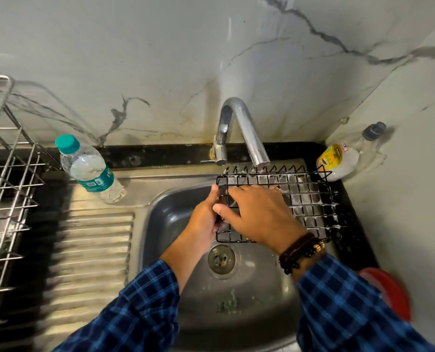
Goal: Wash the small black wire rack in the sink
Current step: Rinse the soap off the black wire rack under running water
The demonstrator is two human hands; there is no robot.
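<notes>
Plaid sleeve (pixel 351 313), sudsy black wire rack (pixel 310 199)

Print on the water bottle (pixel 94 179) and the yellow-labelled bottle (pixel 334 158) is illegible; nothing else lettered.

The rack (pixel 310 199) lies across the sink's (pixel 165 214) back right corner, under the tap (pixel 247 133); a bottle (pixel 92 171) stands left of it, a dish drainer (pixel 6 184) farther left.

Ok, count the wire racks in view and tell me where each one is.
2. The small black wire rack is over the sink, under the tap, gripped by the left hand. A larger steel dish rack stands at the left edge, partly cut off.
</notes>
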